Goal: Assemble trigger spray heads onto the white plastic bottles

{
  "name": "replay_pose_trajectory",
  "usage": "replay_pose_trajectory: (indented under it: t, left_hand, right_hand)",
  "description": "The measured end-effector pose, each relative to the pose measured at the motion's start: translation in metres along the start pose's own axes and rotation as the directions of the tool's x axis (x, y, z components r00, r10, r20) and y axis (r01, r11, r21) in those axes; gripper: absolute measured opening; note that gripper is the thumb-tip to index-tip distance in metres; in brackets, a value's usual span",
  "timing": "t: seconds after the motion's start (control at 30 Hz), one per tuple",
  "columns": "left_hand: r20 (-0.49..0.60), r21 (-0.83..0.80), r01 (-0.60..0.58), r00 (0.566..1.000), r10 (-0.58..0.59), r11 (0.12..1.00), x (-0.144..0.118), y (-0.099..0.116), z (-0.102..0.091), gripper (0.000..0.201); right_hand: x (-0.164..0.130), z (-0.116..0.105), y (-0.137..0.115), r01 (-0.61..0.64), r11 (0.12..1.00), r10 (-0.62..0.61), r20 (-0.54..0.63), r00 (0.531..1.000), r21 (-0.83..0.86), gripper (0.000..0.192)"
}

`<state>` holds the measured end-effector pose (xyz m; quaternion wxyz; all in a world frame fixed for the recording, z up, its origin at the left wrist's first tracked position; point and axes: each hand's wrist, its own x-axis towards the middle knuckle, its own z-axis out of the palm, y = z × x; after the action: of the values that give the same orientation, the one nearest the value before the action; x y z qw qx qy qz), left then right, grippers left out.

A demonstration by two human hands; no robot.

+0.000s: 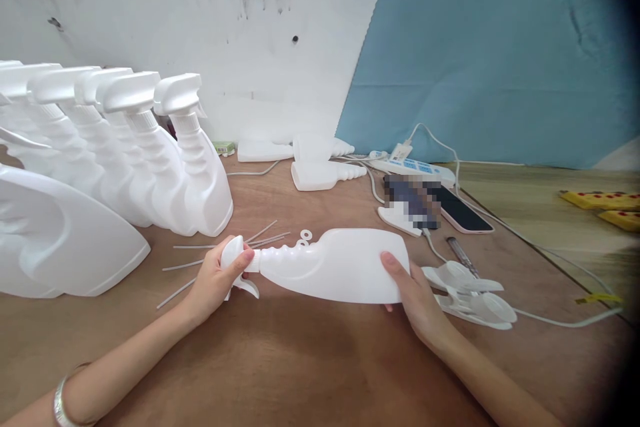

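Note:
A white spray bottle (345, 267) lies sideways in the air between my hands, low over the wooden table. My left hand (215, 280) is closed around its trigger spray head (233, 252), whose trigger lever points down toward me. At the other end, my right hand (413, 293) grips the bottle near its base, thumb on top and fingers mostly hidden beneath. The head sits against the bottle's neck; how tightly it is joined I cannot tell. Behind the bottle are small white rings (306, 235), and thin dip tubes (193, 265) lie near my left hand.
Several upright spray bottles (200, 167) crowd the left side. White bottles without heads (320, 175) lie at the back. To the right are a power strip (425, 168), a phone (463, 208), a screwdriver (461, 255), clear plastic pieces (475, 300) and a trailing white cable (555, 321).

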<state>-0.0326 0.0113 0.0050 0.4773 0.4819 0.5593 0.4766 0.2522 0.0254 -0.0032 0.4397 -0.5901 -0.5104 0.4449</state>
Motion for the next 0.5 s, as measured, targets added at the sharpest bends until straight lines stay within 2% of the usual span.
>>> replay_pose_trajectory:
  t: [0.13, 0.2, 0.27, 0.33, 0.4, 0.43, 0.5]
  left_hand:
    - [-0.038, -0.116, 0.005, 0.999, -0.01, 0.993, 0.001, 0.0, 0.0, 0.03]
    - [-0.014, -0.253, 0.017, 1.0, -0.021, 0.967, 0.001, -0.001, 0.001, 0.034]
    - [0.042, -0.391, 0.03, 0.999, -0.015, 0.92, 0.002, -0.002, 0.001, 0.036]
    - [0.102, -0.47, 0.049, 0.995, -0.001, 0.881, 0.002, -0.002, 0.002, 0.032]
    - [0.142, -0.512, 0.057, 0.99, 0.019, 0.857, -0.001, 0.001, 0.003, 0.024]
    - [0.155, -0.526, 0.059, 0.988, 0.028, 0.849, -0.002, 0.005, 0.004, 0.022]
    - [0.166, -0.545, 0.056, 0.985, 0.043, 0.837, -0.007, 0.017, 0.006, 0.025]
  right_hand:
    - [-0.001, 0.0, 0.008, 0.078, 0.996, -0.076, -0.049, 0.996, 0.042, 0.041]
    - [-0.001, -0.002, 0.018, 0.129, 0.99, -0.122, -0.099, 0.988, 0.061, 0.037]
    - [-0.001, -0.005, 0.027, 0.221, 0.974, -0.208, -0.187, 0.96, 0.052, 0.032]
    - [-0.003, -0.006, 0.032, 0.346, 0.938, -0.335, -0.282, 0.899, -0.013, 0.028]
    - [-0.008, -0.003, 0.031, 0.488, 0.866, -0.495, -0.303, 0.814, -0.103, 0.029]
    - [-0.011, 0.0, 0.029, 0.574, 0.81, -0.584, -0.261, 0.769, -0.121, 0.032]
    - [-0.019, 0.007, 0.023, 0.739, 0.671, -0.741, -0.087, 0.665, -0.068, 0.044]
